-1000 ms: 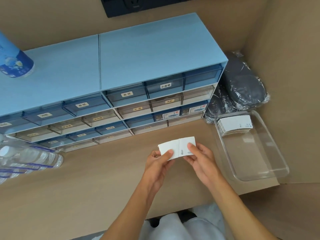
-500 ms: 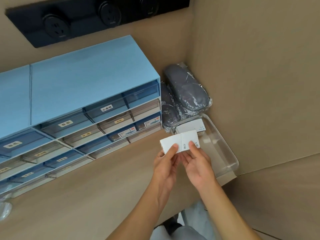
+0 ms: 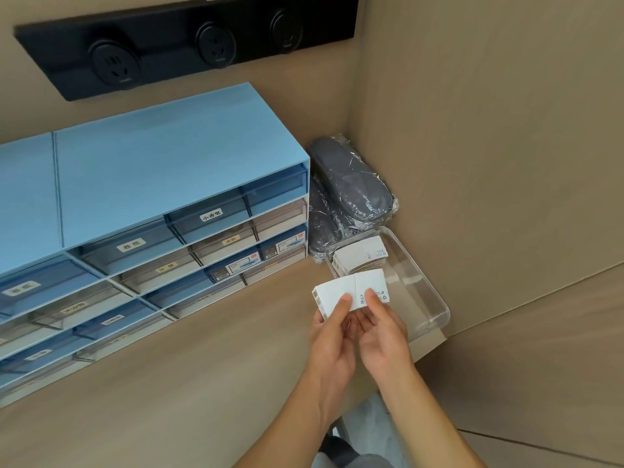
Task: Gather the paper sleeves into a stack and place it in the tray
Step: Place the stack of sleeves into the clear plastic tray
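A small stack of white paper sleeves (image 3: pixel 344 289) is held above the desk between both hands, just left of the tray. My left hand (image 3: pixel 332 346) pinches its lower left edge with the thumb on top. My right hand (image 3: pixel 383 336) pinches its lower right part. The clear plastic tray (image 3: pixel 427 292) lies at the desk's right end against the side wall. Another stack of white sleeves (image 3: pixel 361 255) lies in the tray's far end, partly hidden behind the held stack.
A blue drawer cabinet (image 3: pixel 152 211) with labelled drawers fills the back left of the desk. Dark slippers wrapped in plastic (image 3: pixel 347 197) sit in the corner behind the tray. A black socket strip (image 3: pixel 189 42) is on the back wall. The side wall stands close on the right.
Both hands have carried the held sleeves to the right, closer to the tray's near-left edge. The view has swung right and up, so the bottles on the left have left the frame.
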